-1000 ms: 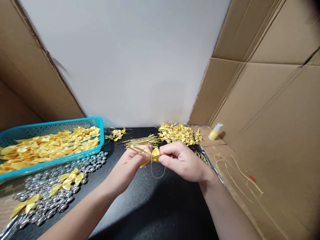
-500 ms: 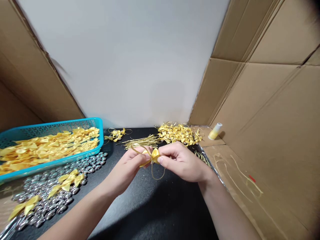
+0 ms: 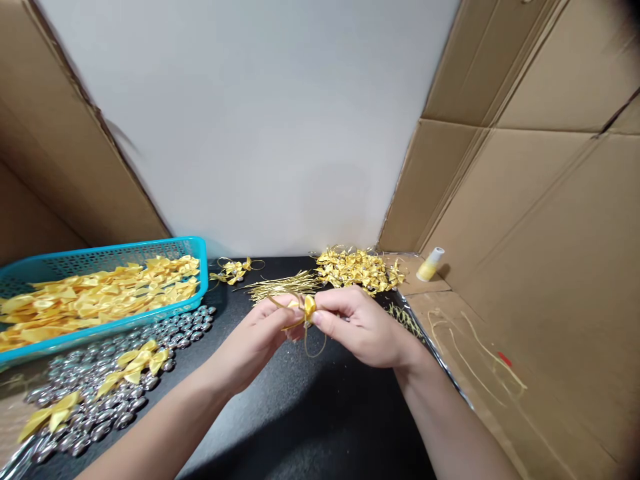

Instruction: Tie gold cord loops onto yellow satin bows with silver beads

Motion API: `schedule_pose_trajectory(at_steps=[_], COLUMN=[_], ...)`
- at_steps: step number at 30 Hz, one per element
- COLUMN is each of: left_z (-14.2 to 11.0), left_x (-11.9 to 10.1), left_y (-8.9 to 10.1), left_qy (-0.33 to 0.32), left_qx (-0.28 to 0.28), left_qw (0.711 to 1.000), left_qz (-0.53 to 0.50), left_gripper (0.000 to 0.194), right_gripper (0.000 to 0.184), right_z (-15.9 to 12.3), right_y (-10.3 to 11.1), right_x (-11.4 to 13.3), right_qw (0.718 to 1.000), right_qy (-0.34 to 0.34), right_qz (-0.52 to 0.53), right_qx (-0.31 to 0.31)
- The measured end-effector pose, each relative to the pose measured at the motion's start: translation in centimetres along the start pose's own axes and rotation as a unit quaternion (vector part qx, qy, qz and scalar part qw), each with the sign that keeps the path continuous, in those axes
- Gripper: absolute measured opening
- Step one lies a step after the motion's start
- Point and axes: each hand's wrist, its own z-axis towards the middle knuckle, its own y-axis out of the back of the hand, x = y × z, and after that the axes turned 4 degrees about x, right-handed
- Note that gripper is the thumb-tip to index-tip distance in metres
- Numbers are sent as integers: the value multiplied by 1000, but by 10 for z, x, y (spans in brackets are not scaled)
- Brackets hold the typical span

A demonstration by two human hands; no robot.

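Observation:
Both hands meet over the black tabletop (image 3: 310, 413) and pinch one small yellow satin bow (image 3: 309, 308). My left hand (image 3: 260, 333) grips its left side with closed fingers. My right hand (image 3: 363, 327) pinches the right side between thumb and forefinger. A thin gold cord loop (image 3: 314, 343) hangs below the bow, and another strand of it arcs over my left fingers. Just behind the hands lies a bundle of gold cords (image 3: 283, 285).
A blue mesh basket (image 3: 125, 250) of yellow bows stands at left, with silver beads (image 3: 107, 393) and loose bows (image 3: 133, 363) before it. A heap of finished gold bows (image 3: 357, 267) lies at the back. A small yellow bottle (image 3: 430, 264) stands right. Cardboard walls flank both sides.
The bow has been turned between the fingers and now shows narrower, more edge-on. The hands stayed nearly in place, and the hanging cord loop shifted slightly.

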Motion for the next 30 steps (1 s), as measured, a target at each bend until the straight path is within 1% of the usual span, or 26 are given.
schedule_pose_trajectory(at_steps=[5,7,9,12,15,18,22,25,27,30], left_z=[0,0,0,1,1,0,1,1,0,-1], left_x=[1,2,2,0,-2,-4,-8,-9,-10,-9], left_y=[1,2,2,1,0,0,-1,-1,-2,-2], left_qy=[19,20,12,-3,-12,-21,-23,-27,-30,-29], left_qx=[1,-2,-17,-42,-47,-47,-63,-73,-76,-68], left_qw=[1000,1000,1000,999,998,998,997,996,996,996], left_qz=[-7,-9,-14,-25,-31,-29,-29,-34,-38,-42], left_gripper=[20,19,19,18,16,16,19,19,19,21], right_gripper=[24,27,29,30,27,23,16,20,24,25], right_z=[-1,-1,0,1,1,0,-2,-2,-2,0], right_y=[0,-1,-3,-6,-9,-9,-5,-2,-1,-2], right_x=[-4,-4,-3,-3,-5,-6,-4,-4,-5,-7], right_qw=[999,997,995,992,991,992,992,990,990,991], right_qy=[2,-10,-31,-49,-50,-45,-50,-49,-44,-28], right_qz=[-51,-72,-84,-82,-63,-44,-36,-58,-74,-76], right_qx=[-12,-25,-39,-78,-105,-106,-108,-115,-108,-105])
